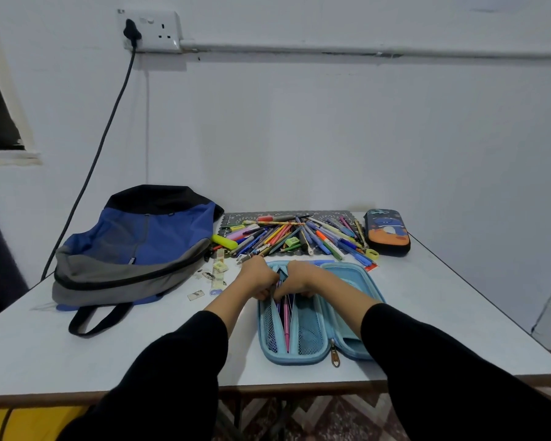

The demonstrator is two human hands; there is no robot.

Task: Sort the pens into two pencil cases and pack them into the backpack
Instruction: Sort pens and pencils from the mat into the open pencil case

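Note:
A light blue pencil case (pixel 310 337) lies open on the white table in front of me, with a pink pen (pixel 287 326) and other pens between its mesh pockets. My left hand (pixel 257 280) and my right hand (pixel 303 280) are side by side over the case's far half, fingers curled down onto the pens and pocket edge there. What each hand grips is hidden. A pile of pens, pencils and markers (pixel 295 237) lies beyond the case. A dark pencil case (pixel 386 232) with an orange and blue picture lies shut at the right. A blue and grey backpack (pixel 134 246) lies at the left.
A ruler, an eraser (pixel 220 266) and small stickers lie between the backpack and the open case. The pen pile rests on a grey patterned mat (pixel 239 217). A black cable (pixel 109 132) runs from a wall socket down behind the table. The table's front edge (pixel 268 388) is close to me.

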